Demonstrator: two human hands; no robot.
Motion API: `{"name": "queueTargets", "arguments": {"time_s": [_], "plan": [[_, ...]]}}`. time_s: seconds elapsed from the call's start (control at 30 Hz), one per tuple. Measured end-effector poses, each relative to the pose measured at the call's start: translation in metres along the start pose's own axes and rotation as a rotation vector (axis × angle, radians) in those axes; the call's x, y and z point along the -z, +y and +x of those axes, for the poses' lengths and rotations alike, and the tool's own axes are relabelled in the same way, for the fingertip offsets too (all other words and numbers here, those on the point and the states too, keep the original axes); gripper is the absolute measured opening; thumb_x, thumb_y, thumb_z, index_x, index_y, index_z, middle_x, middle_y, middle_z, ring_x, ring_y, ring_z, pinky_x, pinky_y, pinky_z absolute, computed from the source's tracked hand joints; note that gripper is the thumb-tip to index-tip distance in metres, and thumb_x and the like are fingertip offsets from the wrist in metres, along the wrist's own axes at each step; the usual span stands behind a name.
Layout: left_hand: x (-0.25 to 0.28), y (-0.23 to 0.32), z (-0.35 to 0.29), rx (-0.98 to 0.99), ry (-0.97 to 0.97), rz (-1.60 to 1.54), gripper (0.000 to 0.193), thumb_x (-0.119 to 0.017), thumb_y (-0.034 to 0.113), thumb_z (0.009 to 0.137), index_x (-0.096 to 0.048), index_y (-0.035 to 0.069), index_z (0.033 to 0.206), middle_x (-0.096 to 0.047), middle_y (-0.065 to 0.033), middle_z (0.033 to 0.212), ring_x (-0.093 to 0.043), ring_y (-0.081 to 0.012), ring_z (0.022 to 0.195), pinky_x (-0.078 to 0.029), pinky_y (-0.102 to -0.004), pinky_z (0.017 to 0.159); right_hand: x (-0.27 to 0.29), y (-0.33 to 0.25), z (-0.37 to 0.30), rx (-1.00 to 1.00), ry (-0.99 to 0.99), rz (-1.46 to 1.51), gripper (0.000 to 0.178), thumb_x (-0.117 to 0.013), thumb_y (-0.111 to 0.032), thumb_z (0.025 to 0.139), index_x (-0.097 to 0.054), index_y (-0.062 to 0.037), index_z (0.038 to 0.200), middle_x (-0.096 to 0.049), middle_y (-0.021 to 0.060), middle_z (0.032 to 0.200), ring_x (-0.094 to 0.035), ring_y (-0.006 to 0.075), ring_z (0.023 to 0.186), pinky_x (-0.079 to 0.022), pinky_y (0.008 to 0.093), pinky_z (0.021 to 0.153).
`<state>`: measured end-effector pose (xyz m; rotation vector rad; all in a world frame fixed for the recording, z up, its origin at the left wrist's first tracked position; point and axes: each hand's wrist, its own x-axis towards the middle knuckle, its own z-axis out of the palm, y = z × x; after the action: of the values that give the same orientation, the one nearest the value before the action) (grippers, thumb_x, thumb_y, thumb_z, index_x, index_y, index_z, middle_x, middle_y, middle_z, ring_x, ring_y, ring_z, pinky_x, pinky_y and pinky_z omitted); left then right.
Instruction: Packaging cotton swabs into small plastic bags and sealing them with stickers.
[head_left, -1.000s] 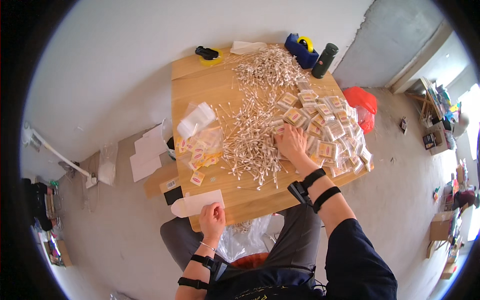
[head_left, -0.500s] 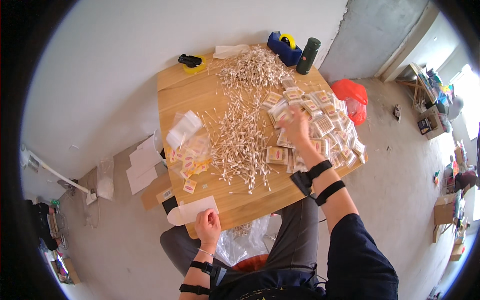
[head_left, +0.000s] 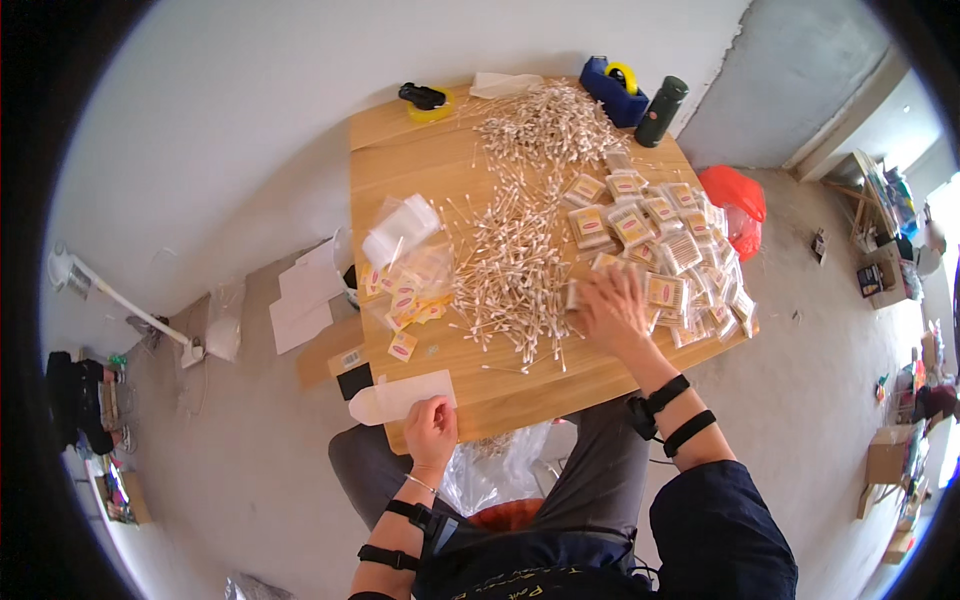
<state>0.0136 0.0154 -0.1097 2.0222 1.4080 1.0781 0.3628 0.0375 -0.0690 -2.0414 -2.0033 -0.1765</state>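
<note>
On the wooden table (head_left: 405, 165) we take the middle heap of cotton swabs (head_left: 508, 265) as our landmark. Just to its right we see the right hand (head_left: 612, 305), palm down with its fingers somewhat spread over the swab packets (head_left: 683, 252); its fingertips reach down among them, and we cannot tell whether it grips one. These packets lie piled to the right of the heap, many overlapping. Nearer to us than the heap, and to its left, the left hand (head_left: 430, 430) is at the end of a white sheet (head_left: 400, 398), its fingers curled in narrowly; we cannot tell whether they pinch anything. Left of the heap we find clear bags (head_left: 403, 232) and yellow and white labels (head_left: 403, 301). Beyond the heap, to its right, we see a blue tape dispenser (head_left: 608, 98) beside a dark bottle (head_left: 660, 115)
</note>
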Motion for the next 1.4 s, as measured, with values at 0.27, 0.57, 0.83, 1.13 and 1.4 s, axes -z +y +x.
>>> {"name": "queueTargets", "arguments": {"time_s": [0.27,0.57,0.83,1.13,1.4], "plan": [[0.005,-0.006,-0.001,0.011,0.023,0.024,0.016,-0.067,-0.002,0.076,-0.063,0.008,0.088,-0.057,-0.0058,0.072,-0.056,-0.0201,0.061,-0.048,-0.0305,0.056,0.019,-0.028,0.027,-0.098,-0.082,0.007,0.054,-0.068,-0.030,0.077,-0.056,-0.0125,0.127,-0.043,0.0166,0.140,-0.028,0.0373,0.136,-0.016,0.0548,0.114],[0.000,0.002,0.004,0.010,0.025,0.004,0.014,-0.067,0.000,0.077,-0.061,0.009,0.086,-0.058,-0.0049,0.069,-0.057,-0.0223,0.064,-0.048,-0.0331,0.057,-0.014,-0.074,0.123,-0.123,-0.317,0.250,0.069,-0.064,-0.049,0.081,-0.046,-0.0177,0.140,-0.028,0.0204,0.152,-0.019,0.0391,0.142,-0.012,0.0530,0.115],[0.020,0.022,0.033,0.024,0.005,0.019,0.018,-0.069,0.002,0.076,-0.061,0.008,0.091,-0.060,-0.0076,0.082,-0.059,-0.0266,0.077,-0.050,-0.0356,0.065,-0.012,-0.134,0.126,0.079,-0.310,0.118,0.070,-0.067,-0.044,0.080,-0.046,-0.0159,0.140,-0.032,0.0145,0.150,-0.017,0.0337,0.143,-0.002,0.0564,0.116],[0.000,-0.029,0.134,0.140,-0.032,0.189,0.073,-0.076,0.008,0.073,-0.039,0.013,0.136,-0.029,-0.0154,0.145,-0.035,-0.0377,0.129,-0.028,-0.0503,0.107,-0.064,-0.173,0.124,0.267,-0.237,0.141,0.064,-0.069,-0.037,0.081,-0.046,-0.0140,0.136,-0.042,0.0112,0.141,-0.031,0.0314,0.137,-0.009,0.0587,0.115],[0.005,-0.057,0.148,0.035,-0.051,0.070,0.069,-0.076,0.008,0.073,-0.043,0.011,0.133,-0.034,-0.0159,0.143,-0.033,-0.0373,0.131,-0.030,-0.0448,0.109,-0.072,-0.193,0.138,0.274,-0.223,0.192,0.060,-0.067,-0.033,0.084,-0.047,-0.0144,0.137,-0.042,0.0089,0.140,-0.036,0.0282,0.134,-0.007,0.0566,0.116]]}}
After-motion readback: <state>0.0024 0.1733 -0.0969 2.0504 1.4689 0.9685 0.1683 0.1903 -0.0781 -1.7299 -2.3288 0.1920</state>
